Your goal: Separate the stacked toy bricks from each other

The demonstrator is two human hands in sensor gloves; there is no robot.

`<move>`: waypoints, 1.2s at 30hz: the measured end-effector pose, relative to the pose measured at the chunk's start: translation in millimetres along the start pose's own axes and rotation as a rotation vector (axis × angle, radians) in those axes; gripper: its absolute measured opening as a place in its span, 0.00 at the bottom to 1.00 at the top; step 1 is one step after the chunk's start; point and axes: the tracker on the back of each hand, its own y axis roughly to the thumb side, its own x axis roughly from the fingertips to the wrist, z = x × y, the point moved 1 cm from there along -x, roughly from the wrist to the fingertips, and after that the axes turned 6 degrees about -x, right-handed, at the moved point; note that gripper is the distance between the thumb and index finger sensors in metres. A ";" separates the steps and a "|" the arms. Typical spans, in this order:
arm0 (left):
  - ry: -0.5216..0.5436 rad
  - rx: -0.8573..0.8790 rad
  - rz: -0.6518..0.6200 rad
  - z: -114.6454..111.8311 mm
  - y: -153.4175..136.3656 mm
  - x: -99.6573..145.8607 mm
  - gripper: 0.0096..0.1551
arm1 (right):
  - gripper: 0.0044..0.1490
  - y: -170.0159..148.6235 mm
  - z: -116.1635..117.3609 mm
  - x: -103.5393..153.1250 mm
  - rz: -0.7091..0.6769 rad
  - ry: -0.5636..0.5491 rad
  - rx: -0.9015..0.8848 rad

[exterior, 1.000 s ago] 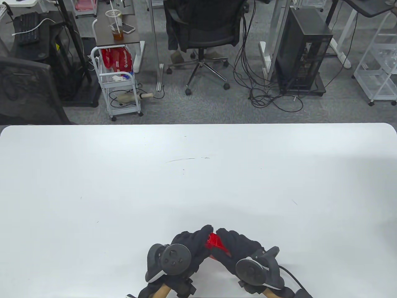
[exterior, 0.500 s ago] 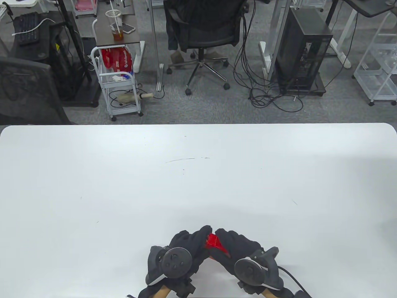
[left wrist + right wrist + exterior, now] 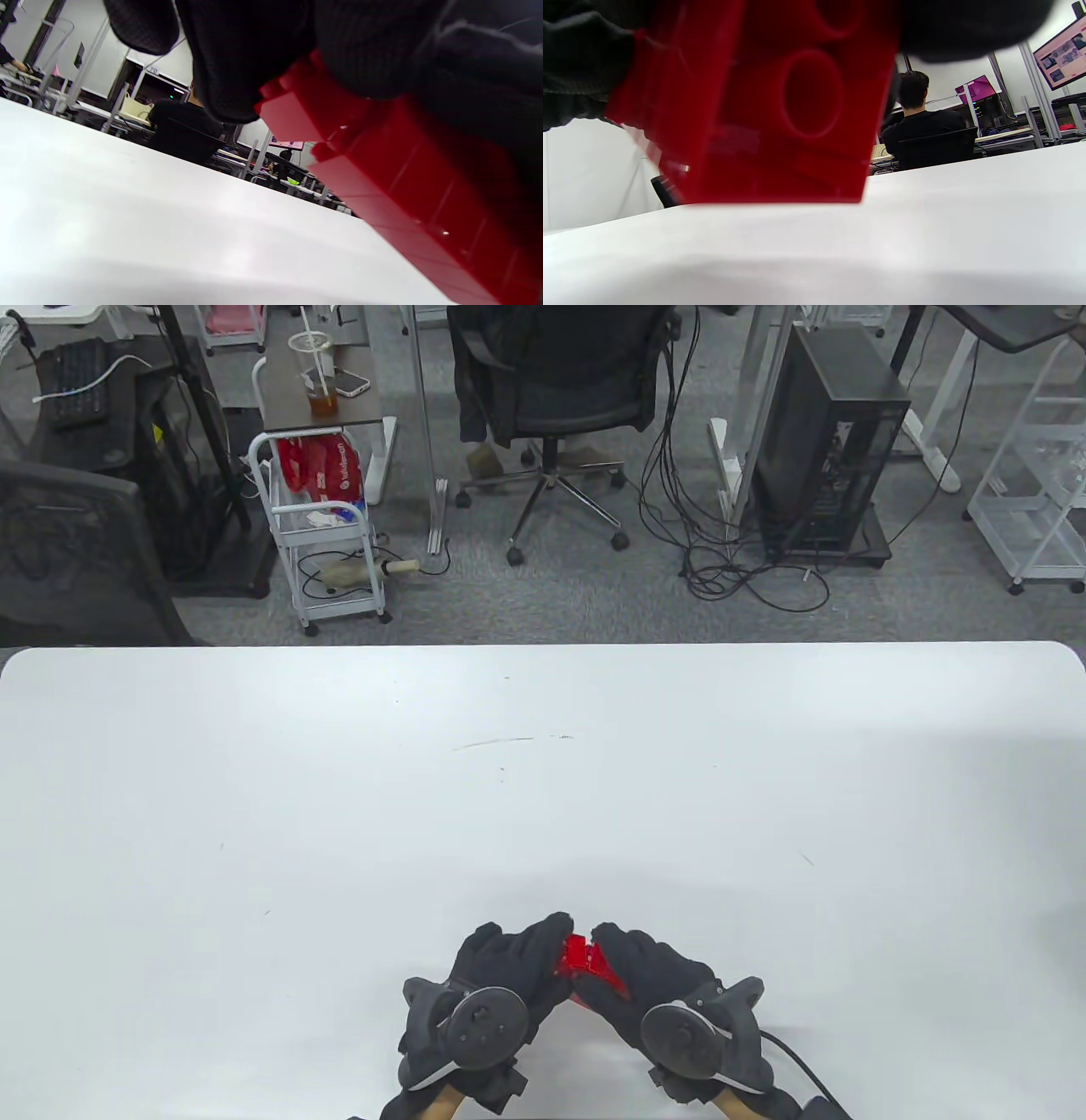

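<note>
Gripping the red bricks (image 3: 584, 957) from both sides, the left hand (image 3: 501, 976) and right hand (image 3: 649, 984) hold them just above the table (image 3: 339, 814), near its front edge; the bricks seem partly separated.

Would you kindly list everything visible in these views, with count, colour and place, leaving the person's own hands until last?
toy bricks: a stack, number unclear, red, held above the table's near edge between both hands.
table: one, white, filling the lower part of the table view.
office chair: one, black, on the floor beyond the table.
computer tower: one, black, on the floor at the far right.
trolley: one, white, far left, holding red packets.
drink cup: one, clear with brown liquid, on the small desk above the trolley.
left hand: one, black glove, grips the bricks' left side.
right hand: one, black glove, grips their right side.
</note>
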 end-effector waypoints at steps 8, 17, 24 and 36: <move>0.000 -0.180 0.156 0.8 -28.6 -4.2 0.41 | 0.41 -10.4 -2.1 -2.0 0.037 -0.001 -0.019; -0.107 -0.318 0.406 -0.6 -81.0 -5.8 0.40 | 0.41 -13.8 -3.5 -1.9 0.046 0.000 -0.031; -0.119 -0.371 0.557 7.5 -111.9 -0.9 0.39 | 0.41 -15.5 -4.2 -1.4 0.047 0.003 -0.039; -0.196 -0.364 0.732 5.6 -148.0 7.6 0.39 | 0.41 -17.5 -5.6 -1.5 0.051 0.013 -0.050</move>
